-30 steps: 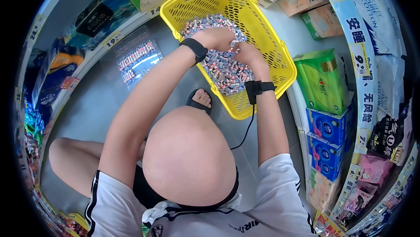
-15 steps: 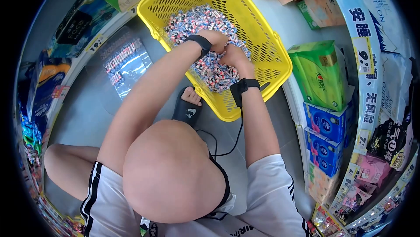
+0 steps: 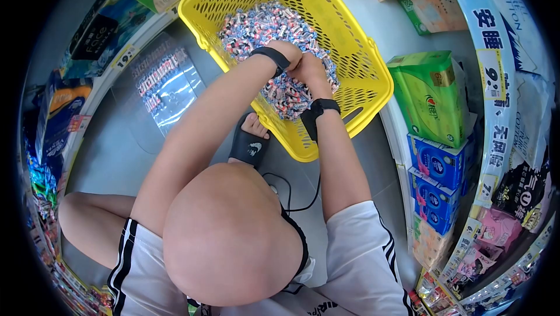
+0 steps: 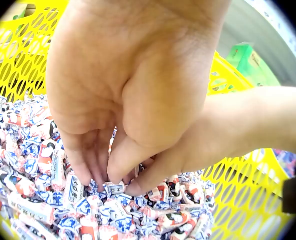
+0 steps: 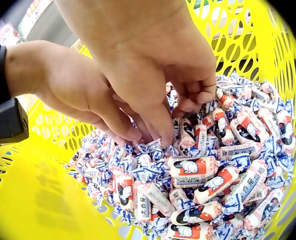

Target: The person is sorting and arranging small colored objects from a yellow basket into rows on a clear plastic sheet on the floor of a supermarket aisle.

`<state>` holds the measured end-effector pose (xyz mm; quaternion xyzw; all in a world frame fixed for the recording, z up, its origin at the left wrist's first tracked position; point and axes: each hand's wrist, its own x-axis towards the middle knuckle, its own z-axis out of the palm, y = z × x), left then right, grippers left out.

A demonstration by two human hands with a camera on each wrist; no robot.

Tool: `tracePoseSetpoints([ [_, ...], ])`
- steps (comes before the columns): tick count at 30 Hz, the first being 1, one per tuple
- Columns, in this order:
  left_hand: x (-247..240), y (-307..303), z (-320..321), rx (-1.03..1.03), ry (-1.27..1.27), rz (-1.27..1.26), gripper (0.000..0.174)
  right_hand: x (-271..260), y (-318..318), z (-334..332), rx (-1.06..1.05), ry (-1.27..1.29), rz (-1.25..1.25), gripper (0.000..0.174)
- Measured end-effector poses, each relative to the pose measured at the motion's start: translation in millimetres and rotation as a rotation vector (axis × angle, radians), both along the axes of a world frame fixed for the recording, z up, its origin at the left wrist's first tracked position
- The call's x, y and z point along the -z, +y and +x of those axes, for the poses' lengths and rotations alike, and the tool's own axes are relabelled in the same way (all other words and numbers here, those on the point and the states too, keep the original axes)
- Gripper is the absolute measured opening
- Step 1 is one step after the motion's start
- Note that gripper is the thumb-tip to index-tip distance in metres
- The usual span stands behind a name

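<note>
A yellow shopping basket [image 3: 361,103] on the floor holds a heap of wrapped candies [image 3: 262,27], white, red and blue with twisted ends. My left hand [image 3: 284,53] and right hand [image 3: 312,74] meet low over this heap, wrists close together. In the left wrist view, the left hand [image 4: 123,85] points down, thumb and fingertips pinching at a wrapped candy [image 4: 115,188]; a right fingertip touches beside it. From the right wrist view, the right hand [image 5: 143,60] has its thumb down on a twisted wrapper [image 5: 153,146], its other fingers curled; the grip is partly hidden.
Left of the basket, a clear plastic container [image 3: 175,106] with rows of candies lies on the grey floor. A sandalled foot [image 3: 249,141] stands by the basket's near side. Shelves with green tissue packs [image 3: 429,97] and blue packs [image 3: 434,161] line the right; a cable [image 3: 303,205] hangs below.
The basket has shifted left in the head view as the head moved. Both hands stay at the candies, the right wrist turning and drawing in closer beside the left.
</note>
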<state>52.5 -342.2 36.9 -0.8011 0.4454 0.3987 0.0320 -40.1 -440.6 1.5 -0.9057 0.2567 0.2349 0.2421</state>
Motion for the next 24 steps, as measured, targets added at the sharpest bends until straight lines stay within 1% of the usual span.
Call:
tracePoseSetpoints([
  [2,-3,3,-4,-0.058,-0.037,-0.061,0.026,-3,3,1,0.012,-0.011,-0.029,0.045],
  [5,-5,2,-3,-0.045,-0.015,-0.025,0.026,7,-6,4,-0.031,-0.034,-0.054,0.045],
  [7,-10,2,-3,-0.045,-0.004,-0.015,0.025,8,-13,10,-0.066,0.091,0.113,0.047],
  [8,-13,3,-3,-0.045,0.004,-0.005,0.024,8,-15,10,-0.068,0.091,0.111,0.047],
  [9,-14,4,-6,-0.046,0.004,-0.006,0.024,-8,-12,9,-0.079,0.079,0.114,0.047],
  [11,-17,8,-12,-0.077,-0.091,-0.116,0.021,-15,-10,8,-0.093,0.066,0.117,0.047],
  [12,-12,9,-14,-0.080,-0.091,-0.116,0.021,-14,-7,8,-0.080,0.051,0.080,0.047],
  [14,-2,10,-18,-0.064,-0.181,-0.215,0.018,-13,-6,7,-0.068,0.036,0.044,0.047],
  [17,-4,12,-20,-0.055,-0.198,-0.242,0.018,-20,-11,3,-0.103,0.000,0.018,0.046],
  [19,-10,10,-20,-0.048,-0.202,-0.252,0.018,-17,-18,2,-0.095,-0.022,0.120,0.047],
  [20,-12,9,-20,-0.044,-0.205,-0.260,0.018,-16,-24,1,-0.095,-0.023,0.121,0.047],
  [21,-16,8,-18,-0.044,-0.205,-0.258,0.018,-27,-25,0,-0.100,-0.048,0.129,0.041],
  [22,-19,7,-15,-0.037,-0.132,-0.222,0.018,-37,-24,-2,-0.106,-0.072,0.139,0.035],
  [23,-23,6,-13,-0.028,-0.058,-0.186,0.019,-33,-26,-3,-0.106,-0.070,0.142,0.035],
  [24,-21,3,-9,-0.006,-0.004,-0.212,0.019,-30,-28,-2,-0.053,-0.070,0.187,0.027],
])
